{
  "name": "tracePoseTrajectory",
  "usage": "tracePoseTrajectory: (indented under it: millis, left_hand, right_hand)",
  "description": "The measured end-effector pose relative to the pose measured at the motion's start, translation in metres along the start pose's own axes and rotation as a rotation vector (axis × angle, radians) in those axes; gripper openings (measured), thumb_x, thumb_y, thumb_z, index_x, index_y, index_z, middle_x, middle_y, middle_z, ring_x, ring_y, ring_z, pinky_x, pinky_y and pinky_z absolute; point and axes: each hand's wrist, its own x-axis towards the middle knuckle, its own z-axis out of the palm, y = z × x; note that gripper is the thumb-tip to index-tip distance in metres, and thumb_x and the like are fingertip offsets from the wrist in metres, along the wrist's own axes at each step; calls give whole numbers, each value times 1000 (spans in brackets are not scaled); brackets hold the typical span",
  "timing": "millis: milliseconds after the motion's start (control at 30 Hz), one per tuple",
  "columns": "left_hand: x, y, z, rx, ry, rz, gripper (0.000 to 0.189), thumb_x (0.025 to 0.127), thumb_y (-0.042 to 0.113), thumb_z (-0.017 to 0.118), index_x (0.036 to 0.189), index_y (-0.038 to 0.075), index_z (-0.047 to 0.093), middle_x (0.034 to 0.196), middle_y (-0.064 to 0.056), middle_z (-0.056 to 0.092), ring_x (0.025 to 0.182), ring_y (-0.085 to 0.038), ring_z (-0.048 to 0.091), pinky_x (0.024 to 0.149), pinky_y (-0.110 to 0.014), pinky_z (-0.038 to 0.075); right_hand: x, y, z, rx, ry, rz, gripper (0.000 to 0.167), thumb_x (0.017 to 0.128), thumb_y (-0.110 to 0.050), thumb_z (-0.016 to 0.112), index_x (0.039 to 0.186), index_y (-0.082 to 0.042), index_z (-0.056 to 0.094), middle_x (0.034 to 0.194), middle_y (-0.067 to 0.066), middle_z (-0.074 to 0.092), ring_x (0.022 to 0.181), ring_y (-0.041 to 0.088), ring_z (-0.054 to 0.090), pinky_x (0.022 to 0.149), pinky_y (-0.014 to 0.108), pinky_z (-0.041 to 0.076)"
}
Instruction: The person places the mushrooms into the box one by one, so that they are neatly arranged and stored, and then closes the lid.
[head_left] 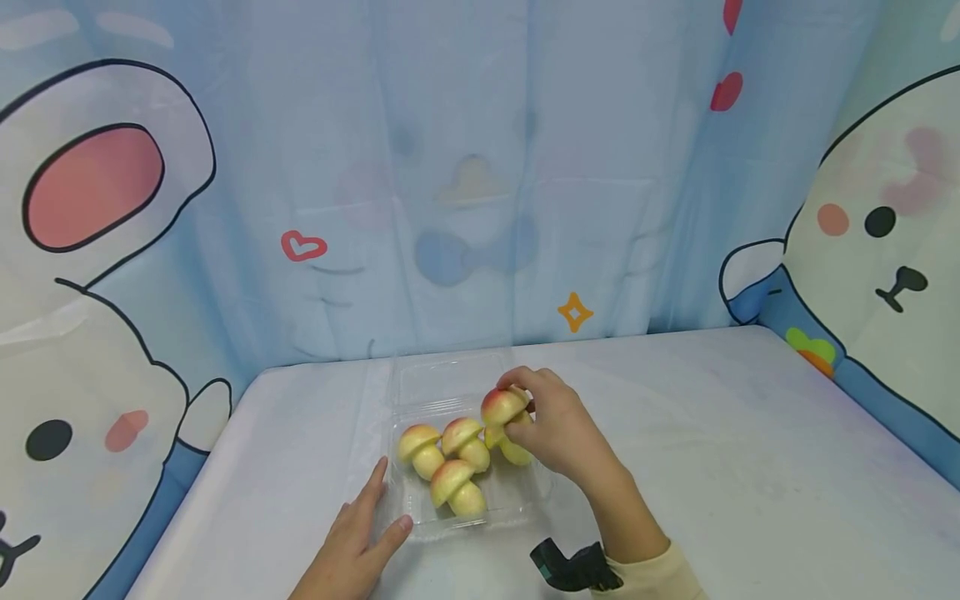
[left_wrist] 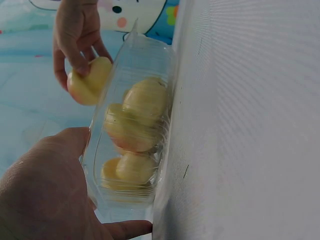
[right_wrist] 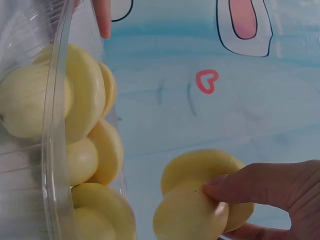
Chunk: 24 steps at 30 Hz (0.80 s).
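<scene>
A clear plastic box stands on the table with several yellow mushrooms in it, their caps tinged red. My right hand pinches one more mushroom by thumb and fingers, over the box's right side. In the right wrist view this held mushroom is apart from the others. My left hand rests at the box's left side, thumb and fingers spread. The left wrist view shows the left hand against the box wall, holding no mushroom.
Behind the box its clear lid lies folded back toward the curtain. A white cloth covers the table. A blue cartoon curtain hangs along the back edge. A black strap mount sits on the right wrist.
</scene>
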Motion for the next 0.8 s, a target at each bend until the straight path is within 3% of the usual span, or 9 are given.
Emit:
tracePoseTrajectory:
  millis: [200,433,800]
  left_hand:
    - [0,0,0,7,2,4,79,104,49,56,166,15,21,158,-25,46,148,-42,43,120,-75,14]
    - [0,0,0,6,-1,-6,79,104,50,56,166,16,21,157,-25,47,148,-42,43,120,-75,14]
    - [0,1,0,4,2,-10,79,104,50,57,166,16,22,156,-24,48,147,-43,43,120,-75,14]
  right_hand:
    - [-2,-3,1,-39,-85,-16,43,78,5,72,114,-18,67,111,10,61,89,23,57,70,32,50]
    - [-5,-5,5,-67,-158,-24,55,73,9,70,121,-18,73,107,9,59,89,22,55,73,33,48]
    - [-8,-5,16,-94,-239,-35,50,66,12,70,105,-19,74,98,5,56,82,19,53,68,32,45]
